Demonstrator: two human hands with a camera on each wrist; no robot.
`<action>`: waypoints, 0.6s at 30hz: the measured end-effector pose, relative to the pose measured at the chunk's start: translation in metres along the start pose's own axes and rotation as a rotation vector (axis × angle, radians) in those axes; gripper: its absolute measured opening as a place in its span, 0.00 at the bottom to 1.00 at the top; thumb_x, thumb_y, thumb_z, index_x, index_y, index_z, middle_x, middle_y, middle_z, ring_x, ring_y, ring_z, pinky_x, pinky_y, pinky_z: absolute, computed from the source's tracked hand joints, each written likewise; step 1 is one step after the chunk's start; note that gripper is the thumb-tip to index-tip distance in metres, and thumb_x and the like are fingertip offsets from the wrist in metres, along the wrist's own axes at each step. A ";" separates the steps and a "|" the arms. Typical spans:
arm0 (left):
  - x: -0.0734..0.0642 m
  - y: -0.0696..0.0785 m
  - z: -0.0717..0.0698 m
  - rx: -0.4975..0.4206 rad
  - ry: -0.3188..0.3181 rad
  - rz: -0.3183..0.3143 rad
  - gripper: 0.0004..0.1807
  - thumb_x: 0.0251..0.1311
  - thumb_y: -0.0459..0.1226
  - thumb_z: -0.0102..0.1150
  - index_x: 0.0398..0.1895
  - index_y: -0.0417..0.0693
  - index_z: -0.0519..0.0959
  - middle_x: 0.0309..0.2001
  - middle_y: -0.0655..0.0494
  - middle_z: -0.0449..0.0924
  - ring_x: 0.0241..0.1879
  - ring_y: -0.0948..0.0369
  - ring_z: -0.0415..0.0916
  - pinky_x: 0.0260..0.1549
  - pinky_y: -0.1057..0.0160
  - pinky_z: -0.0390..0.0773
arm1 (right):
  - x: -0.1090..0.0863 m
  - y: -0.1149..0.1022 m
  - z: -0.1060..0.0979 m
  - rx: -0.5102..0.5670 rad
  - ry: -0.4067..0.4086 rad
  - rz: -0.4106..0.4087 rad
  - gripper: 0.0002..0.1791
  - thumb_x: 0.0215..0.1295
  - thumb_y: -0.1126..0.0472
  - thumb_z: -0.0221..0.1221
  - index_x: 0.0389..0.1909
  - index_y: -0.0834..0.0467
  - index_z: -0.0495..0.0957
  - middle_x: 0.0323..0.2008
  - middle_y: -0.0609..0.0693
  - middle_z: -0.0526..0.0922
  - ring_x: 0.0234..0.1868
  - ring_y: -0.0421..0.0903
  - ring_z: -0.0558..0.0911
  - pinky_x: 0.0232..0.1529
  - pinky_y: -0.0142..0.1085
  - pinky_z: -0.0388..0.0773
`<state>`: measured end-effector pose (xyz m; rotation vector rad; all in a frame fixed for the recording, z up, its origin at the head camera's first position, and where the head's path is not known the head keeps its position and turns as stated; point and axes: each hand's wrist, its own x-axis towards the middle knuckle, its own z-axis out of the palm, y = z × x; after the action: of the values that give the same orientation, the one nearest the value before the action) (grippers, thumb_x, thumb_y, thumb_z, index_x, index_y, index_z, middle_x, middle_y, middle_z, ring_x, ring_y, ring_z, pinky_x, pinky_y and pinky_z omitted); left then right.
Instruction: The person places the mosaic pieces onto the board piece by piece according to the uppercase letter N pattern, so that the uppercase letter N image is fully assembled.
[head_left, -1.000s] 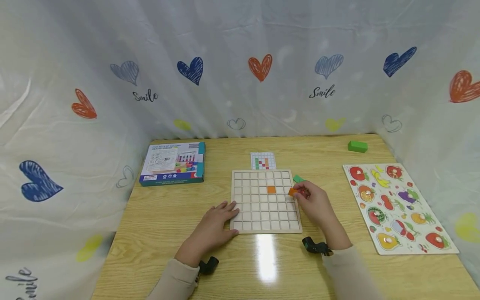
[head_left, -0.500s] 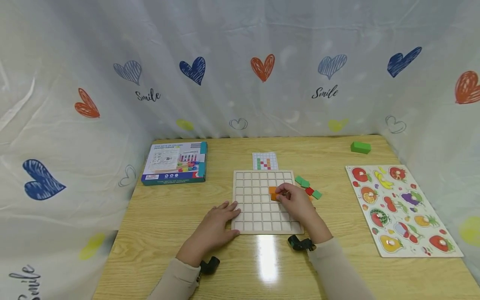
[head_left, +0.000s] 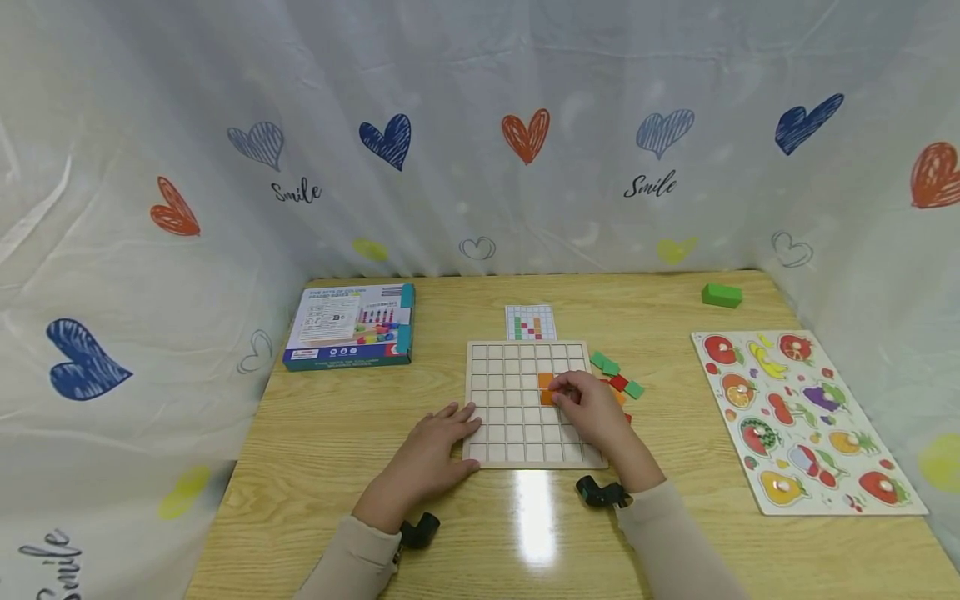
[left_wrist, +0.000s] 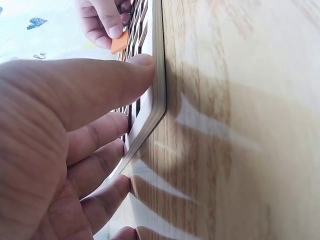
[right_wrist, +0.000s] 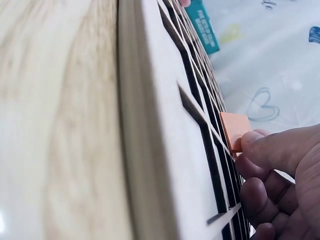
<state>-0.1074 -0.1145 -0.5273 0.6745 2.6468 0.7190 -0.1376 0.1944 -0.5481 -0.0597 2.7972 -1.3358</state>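
Note:
A wooden grid board (head_left: 498,435) lies flat on the table. My right hand (head_left: 596,410) pinches an orange square tile (right_wrist: 234,127) between thumb and finger. That tile stands tilted over a cell right below another orange tile (head_left: 545,380), which lies in the grid. My left hand (head_left: 431,448) rests at the board's lower left, thumb and fingertips touching its edge, fingers relaxed. Beyond the board is a printed pattern card (head_left: 530,322) with coloured squares. To the right lie loose tiles, among them a green one (head_left: 634,389) and a red one (head_left: 618,382); my right hand partly hides the pile.
On the right lies a fruit peg puzzle (head_left: 806,421), with a green block (head_left: 722,295) behind it. A flat toy box (head_left: 348,327) sits at the back left. White curtains (head_left: 450,192) printed with hearts surround the wooden table (head_left: 322,433).
My right hand has carried the orange tile left from the board's right edge to below the first orange tile. Within the last half second it hardly moved. The left hand stayed put.

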 end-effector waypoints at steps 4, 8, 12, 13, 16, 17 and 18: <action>0.000 0.000 0.000 0.001 0.001 0.001 0.35 0.69 0.46 0.75 0.78 0.49 0.77 0.84 0.53 0.66 0.86 0.44 0.57 0.84 0.33 0.56 | 0.000 0.001 0.000 -0.012 0.000 -0.007 0.05 0.75 0.64 0.67 0.48 0.54 0.88 0.40 0.49 0.84 0.37 0.46 0.76 0.37 0.33 0.74; 0.000 0.000 -0.001 0.004 0.003 0.002 0.35 0.69 0.46 0.74 0.78 0.49 0.77 0.84 0.54 0.66 0.86 0.44 0.57 0.84 0.33 0.56 | 0.000 0.000 0.000 -0.024 -0.002 -0.012 0.05 0.75 0.64 0.67 0.48 0.54 0.88 0.39 0.49 0.84 0.37 0.45 0.76 0.36 0.32 0.74; 0.000 0.000 -0.001 0.005 0.005 0.003 0.36 0.69 0.46 0.74 0.78 0.49 0.77 0.84 0.53 0.66 0.86 0.44 0.57 0.84 0.33 0.56 | 0.000 -0.001 0.000 -0.035 -0.003 -0.018 0.06 0.76 0.64 0.67 0.49 0.55 0.88 0.38 0.49 0.84 0.35 0.45 0.76 0.36 0.32 0.74; 0.000 0.000 -0.001 0.005 0.005 0.004 0.35 0.69 0.46 0.75 0.78 0.48 0.77 0.83 0.52 0.66 0.86 0.44 0.57 0.84 0.33 0.56 | 0.000 -0.002 0.000 -0.037 -0.004 -0.018 0.06 0.76 0.63 0.67 0.49 0.55 0.88 0.38 0.48 0.84 0.35 0.45 0.76 0.35 0.32 0.74; 0.000 0.000 -0.001 0.000 0.006 0.006 0.36 0.69 0.46 0.75 0.77 0.48 0.77 0.83 0.52 0.67 0.85 0.43 0.58 0.83 0.33 0.57 | -0.001 -0.003 0.000 -0.049 -0.004 -0.014 0.05 0.76 0.63 0.68 0.48 0.54 0.88 0.38 0.48 0.85 0.35 0.45 0.76 0.36 0.32 0.75; 0.000 0.000 -0.001 -0.004 0.004 0.003 0.36 0.69 0.46 0.75 0.77 0.49 0.77 0.83 0.53 0.66 0.85 0.44 0.58 0.84 0.33 0.56 | -0.002 -0.003 0.000 -0.055 -0.004 -0.014 0.05 0.76 0.63 0.68 0.47 0.53 0.89 0.39 0.48 0.85 0.36 0.45 0.76 0.37 0.33 0.75; 0.000 0.000 -0.001 -0.008 0.002 0.001 0.36 0.69 0.45 0.75 0.77 0.49 0.77 0.83 0.53 0.66 0.86 0.44 0.57 0.84 0.33 0.56 | -0.002 -0.003 0.001 -0.062 -0.005 -0.015 0.04 0.76 0.63 0.68 0.46 0.53 0.89 0.40 0.48 0.85 0.36 0.44 0.76 0.38 0.33 0.75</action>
<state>-0.1077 -0.1148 -0.5261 0.6733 2.6444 0.7298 -0.1350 0.1924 -0.5464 -0.0862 2.8391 -1.2506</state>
